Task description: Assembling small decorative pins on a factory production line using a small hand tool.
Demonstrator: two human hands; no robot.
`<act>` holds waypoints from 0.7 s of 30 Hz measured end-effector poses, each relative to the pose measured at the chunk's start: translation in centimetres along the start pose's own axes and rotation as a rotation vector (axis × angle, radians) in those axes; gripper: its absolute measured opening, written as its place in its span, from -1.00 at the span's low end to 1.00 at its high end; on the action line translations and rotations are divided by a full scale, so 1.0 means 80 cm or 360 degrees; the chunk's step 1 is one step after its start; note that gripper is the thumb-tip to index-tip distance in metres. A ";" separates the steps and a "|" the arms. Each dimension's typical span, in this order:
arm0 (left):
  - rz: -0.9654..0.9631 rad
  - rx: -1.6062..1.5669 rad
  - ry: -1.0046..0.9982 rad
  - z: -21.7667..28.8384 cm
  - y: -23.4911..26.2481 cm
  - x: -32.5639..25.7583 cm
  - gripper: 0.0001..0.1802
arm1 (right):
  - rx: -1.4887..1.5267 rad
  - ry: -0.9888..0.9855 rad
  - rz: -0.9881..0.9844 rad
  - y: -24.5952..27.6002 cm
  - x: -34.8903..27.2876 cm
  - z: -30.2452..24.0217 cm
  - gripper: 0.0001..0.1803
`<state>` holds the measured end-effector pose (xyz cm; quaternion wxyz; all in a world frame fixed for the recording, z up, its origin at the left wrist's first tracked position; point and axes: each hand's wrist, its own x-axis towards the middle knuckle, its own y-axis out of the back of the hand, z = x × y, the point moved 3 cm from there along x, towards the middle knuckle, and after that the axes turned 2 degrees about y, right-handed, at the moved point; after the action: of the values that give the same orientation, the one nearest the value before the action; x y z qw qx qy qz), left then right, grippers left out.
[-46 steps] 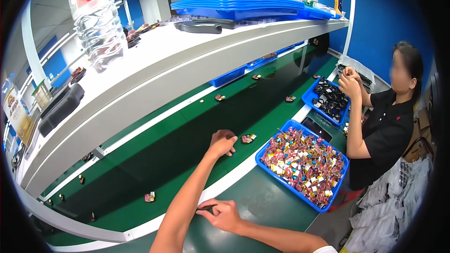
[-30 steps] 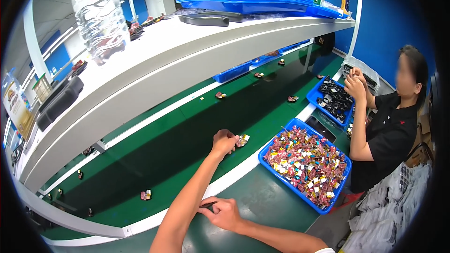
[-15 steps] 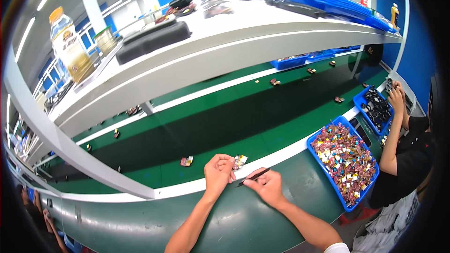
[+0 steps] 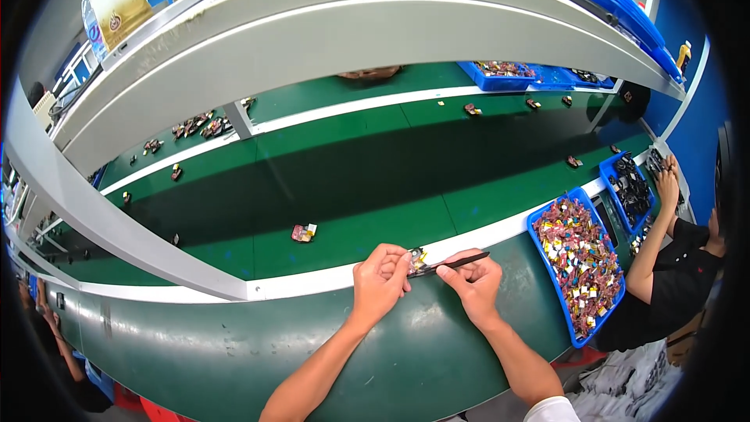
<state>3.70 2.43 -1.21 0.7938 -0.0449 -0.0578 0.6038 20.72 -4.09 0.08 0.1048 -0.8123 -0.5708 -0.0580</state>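
Note:
My left hand [image 4: 380,281] is closed, its thumb and fingers pinching a small electronic part [image 4: 417,256] with a yellow and whitish patch; the fingers hide much of it. My right hand [image 4: 478,285] grips slim black tweezers [image 4: 464,260], their pointed end reaching left to the part. Both hands are close together over the near edge of the green conveyor belt [image 4: 375,227]. Right of them, on the green worktable [image 4: 258,336], stands a blue tray [image 4: 534,238] heaped with small reddish parts bearing white, yellow and blue bits.
A reddish part with a white tag [image 4: 304,233] lies on the belt, with several others farther off. A grey shelf beam [image 4: 328,35] crosses above the belt. At right, a co-worker's hands [image 4: 666,180] work beside a blue tray of black parts [image 4: 630,191].
My view has tilted down and shifted. My right hand has come level with the left, and the tweezers now lie flatter, with their tip at the part. The left hand keeps its pinch.

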 end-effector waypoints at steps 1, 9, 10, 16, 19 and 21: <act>-0.0005 0.0002 -0.0011 0.000 0.000 0.000 -0.89 | -0.0052 0.0045 0.0014 0.001 0.000 -0.001 -0.82; -0.0001 0.0056 -0.0013 0.000 -0.002 0.002 -0.89 | -0.0337 0.0206 0.0053 -0.002 -0.002 -0.003 -0.83; -0.0008 0.0062 -0.0008 0.000 -0.002 0.002 -0.89 | -0.0406 0.0269 0.0050 -0.002 -0.002 -0.001 -0.83; -0.0022 0.0097 -0.0019 0.000 -0.003 0.002 -0.90 | -0.0461 0.0276 0.0037 0.001 0.000 -0.003 -0.82; -0.0023 0.0107 -0.0022 -0.001 -0.002 0.001 -0.90 | -0.0424 0.0214 0.0020 -0.003 0.001 -0.005 -0.82; -0.0031 0.0117 -0.0012 -0.001 -0.002 0.001 -0.90 | -0.0436 0.0194 0.0010 -0.003 0.000 -0.005 -0.82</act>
<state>3.86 2.45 -1.27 0.8005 -0.0129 -0.0392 0.5980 20.48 -4.08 0.53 0.0277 -0.8158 -0.5475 -0.1842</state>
